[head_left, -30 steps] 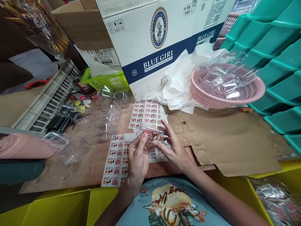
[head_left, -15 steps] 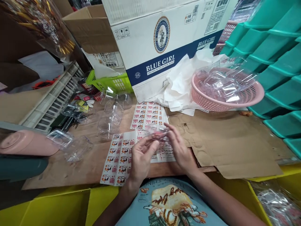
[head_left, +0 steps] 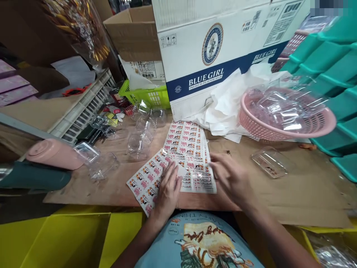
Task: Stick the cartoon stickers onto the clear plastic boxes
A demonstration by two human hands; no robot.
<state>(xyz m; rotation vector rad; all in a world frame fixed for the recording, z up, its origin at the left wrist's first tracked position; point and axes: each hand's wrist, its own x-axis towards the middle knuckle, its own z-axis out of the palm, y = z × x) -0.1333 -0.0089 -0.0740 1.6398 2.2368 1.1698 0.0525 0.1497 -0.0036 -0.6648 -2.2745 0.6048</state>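
My left hand (head_left: 169, 186) lies on a sheet of stickers (head_left: 146, 176) printed with orange-and-black cartoon figures and pink patches; its fingers are stretched out. This sheet is tilted and partly covers more sticker sheets (head_left: 189, 136) behind and to its right. Just off the right edge of those sheets is my right hand (head_left: 232, 178), bent at the fingers and smeared by motion, so what it holds, if anything, is unclear. A flat clear plastic box (head_left: 269, 162) with small printed marks rests on the brown cardboard (head_left: 301, 190) farther right.
Clear plastic boxes (head_left: 139, 141) stand left of the sheets, near a pink bottle (head_left: 54, 153). A pink basket (head_left: 287, 130) holds more clear boxes. Behind are crumpled white paper (head_left: 225, 108) and a large white carton (head_left: 192, 48). Teal bins (head_left: 334, 85) are stacked at right.
Both hands held a small clear plastic item before; now they are apart. A clear box now lies on the cardboard at right. The left hand has come down on the stickers, turning the front sheet.
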